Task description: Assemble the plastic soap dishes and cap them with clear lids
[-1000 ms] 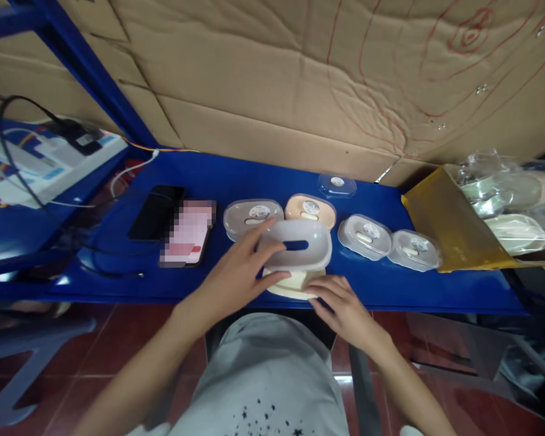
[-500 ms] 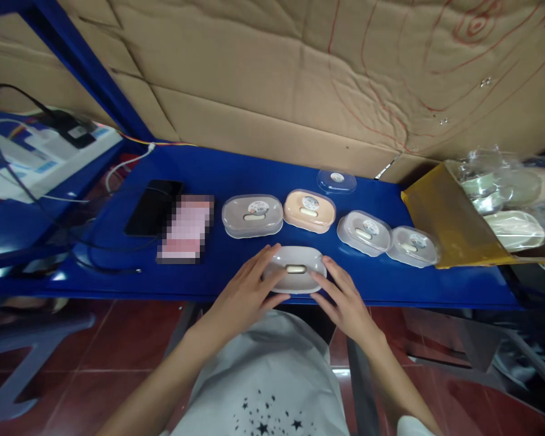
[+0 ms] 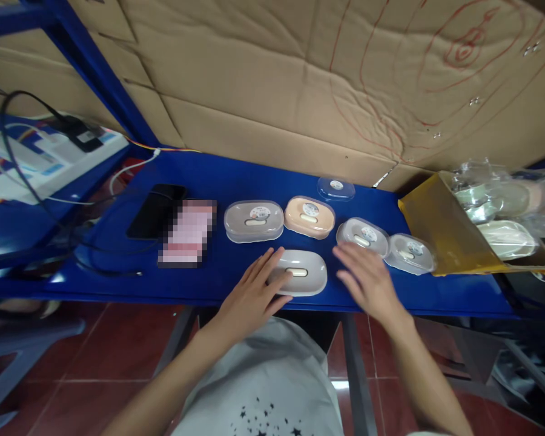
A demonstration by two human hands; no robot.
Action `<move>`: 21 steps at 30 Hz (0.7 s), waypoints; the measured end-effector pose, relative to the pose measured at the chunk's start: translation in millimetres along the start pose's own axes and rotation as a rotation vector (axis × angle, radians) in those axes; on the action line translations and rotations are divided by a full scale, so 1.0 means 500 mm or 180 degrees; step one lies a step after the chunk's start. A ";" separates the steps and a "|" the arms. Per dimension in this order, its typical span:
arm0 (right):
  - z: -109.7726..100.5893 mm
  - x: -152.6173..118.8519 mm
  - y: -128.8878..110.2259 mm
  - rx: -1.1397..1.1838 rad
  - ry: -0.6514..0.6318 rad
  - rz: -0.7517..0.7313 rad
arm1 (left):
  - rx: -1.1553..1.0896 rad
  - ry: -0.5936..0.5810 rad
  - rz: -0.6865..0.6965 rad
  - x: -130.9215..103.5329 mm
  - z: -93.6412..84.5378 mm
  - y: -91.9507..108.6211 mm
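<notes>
The left hand (image 3: 247, 300) has its fingers spread apart and lies on or just over one end of a grey, oval, shiny plastic dish (image 3: 315, 266). Its thumb is by the near edge, and one finger points in at the long, round-ended cream piece (image 3: 298, 272) in the middle. The hand is not clamped on the dish. The dish sits flat on the blue, smooth worktop (image 3: 236, 172), between the two hands.

The right hand (image 3: 370, 281) is open too, fingers a bit apart, off to the other side of the dish. It is nearest to a grey box with a clear plastic lid (image 3: 367, 233), but I cannot tell if they touch.

To do this well, I think soft, even pushes near both ends would be best. A hard push on one end could tip the dish or make it slide, since it looks slick. Its edge is curved, so flat fingers should hold better than tips.

Past the left hand's fingertips is a peach box with a clear lid (image 3: 309, 218), with rounded corners and a round sticker.
</notes>
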State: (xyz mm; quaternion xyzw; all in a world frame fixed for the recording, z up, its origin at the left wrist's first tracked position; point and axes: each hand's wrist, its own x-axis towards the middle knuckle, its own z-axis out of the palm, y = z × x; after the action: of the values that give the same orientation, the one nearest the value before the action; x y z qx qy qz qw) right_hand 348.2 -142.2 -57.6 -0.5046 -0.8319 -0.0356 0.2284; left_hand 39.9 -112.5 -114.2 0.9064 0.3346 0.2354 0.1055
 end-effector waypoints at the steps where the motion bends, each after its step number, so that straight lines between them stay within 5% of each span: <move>1: -0.014 0.037 0.038 -0.0028 0.0147 0.0131 | -0.0048 0.0025 -0.0003 -0.001 -0.001 0.000; 3: -0.025 0.122 0.128 -0.0124 0.0043 0.0370 | -0.0229 0.0056 -0.0110 -0.002 -0.004 -0.001; 6: -0.005 0.236 0.259 -0.0167 -0.0793 0.0809 | -0.0551 0.0051 -0.0380 -0.007 -0.012 -0.003; 10: 0.046 0.292 0.345 -0.0143 -0.1044 0.0911 | -0.0860 0.0024 -0.0499 -0.011 -0.020 -0.008; 17: 0.048 0.275 0.354 0.0167 -0.1023 0.0961 | -0.1225 -0.0092 -0.0775 -0.004 -0.008 -0.019; 21: -0.022 0.229 0.266 0.0498 -0.0349 0.0994 | -0.1440 -0.0103 -0.0881 -0.007 0.000 -0.024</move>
State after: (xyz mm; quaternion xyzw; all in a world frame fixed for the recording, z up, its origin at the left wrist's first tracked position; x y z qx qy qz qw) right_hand 421.7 13.8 -22.9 -0.6095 -0.7548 0.0927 0.2240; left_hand 30.8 -105.6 -119.5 0.8090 0.3925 0.2730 0.3419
